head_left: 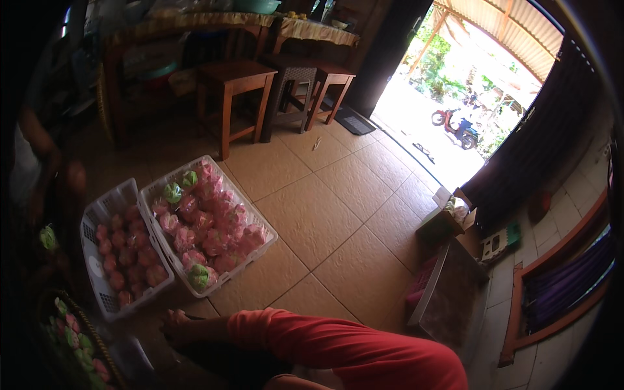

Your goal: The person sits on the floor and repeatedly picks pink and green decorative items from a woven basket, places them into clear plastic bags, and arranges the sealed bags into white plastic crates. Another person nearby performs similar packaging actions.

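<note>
An arm in a red-orange sleeve point(338, 348) crossed the lower part of the view, reaching leftward, and its hand point(174, 323) rested low on the tan tiled floor point(338, 227) just below the near corner of a white slotted plastic basket point(263, 244). Which of the person's hands this was could not be told, and the fingers were too dark and small to say whether they were curled or flat; the other hand was out of sight. That basket held small pink and green bundles wrapped in clear plastic point(208, 224), heaped to the rim. Touching its left side lay a second white slotted basket point(97, 214) filled with unwrapped reddish-pink round pieces point(127, 250). At the lower left edge, a dark round woven tray point(97, 341) seemed to carry more pink and green pieces. Farther back stood a brown wooden stool point(234, 81).
</note>
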`<state>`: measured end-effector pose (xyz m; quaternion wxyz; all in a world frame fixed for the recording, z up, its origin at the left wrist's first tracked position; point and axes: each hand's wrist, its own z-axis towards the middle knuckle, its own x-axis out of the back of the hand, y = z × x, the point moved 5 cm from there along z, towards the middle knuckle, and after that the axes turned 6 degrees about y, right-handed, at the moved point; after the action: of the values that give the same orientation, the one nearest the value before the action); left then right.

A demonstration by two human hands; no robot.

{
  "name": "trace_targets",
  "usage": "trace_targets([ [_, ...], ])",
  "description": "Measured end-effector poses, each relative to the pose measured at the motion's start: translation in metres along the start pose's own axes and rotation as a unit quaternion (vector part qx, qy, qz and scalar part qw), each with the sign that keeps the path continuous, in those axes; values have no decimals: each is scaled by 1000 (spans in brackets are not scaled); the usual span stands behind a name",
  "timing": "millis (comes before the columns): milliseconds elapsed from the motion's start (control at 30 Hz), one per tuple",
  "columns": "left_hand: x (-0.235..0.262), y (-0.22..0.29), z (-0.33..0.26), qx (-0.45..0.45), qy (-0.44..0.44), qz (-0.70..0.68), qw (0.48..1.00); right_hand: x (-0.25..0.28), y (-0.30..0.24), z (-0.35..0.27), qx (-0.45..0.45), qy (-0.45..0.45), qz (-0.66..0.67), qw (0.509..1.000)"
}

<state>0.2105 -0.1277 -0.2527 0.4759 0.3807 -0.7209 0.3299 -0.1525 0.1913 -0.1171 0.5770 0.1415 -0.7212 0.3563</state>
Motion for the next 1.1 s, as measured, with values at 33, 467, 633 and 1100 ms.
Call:
trace_targets([
  [33, 0, 0, 0, 1, 0, -2, 1000, 0, -1, -1, 1, -7, -7, 1000],
  [467, -4, -3, 0, -2, 3, -8, 1000, 15, -5, -6, -24, -44, -31, 998],
  [633, -10, -18, -10, 24, 6, -24, 999, 0, -12, -1, 18, -32, -95, 995],
  [1100, -9, -13, -10, 18, 11, -36, 999, -1, -11, 1, 58, -43, -103, 992],
])
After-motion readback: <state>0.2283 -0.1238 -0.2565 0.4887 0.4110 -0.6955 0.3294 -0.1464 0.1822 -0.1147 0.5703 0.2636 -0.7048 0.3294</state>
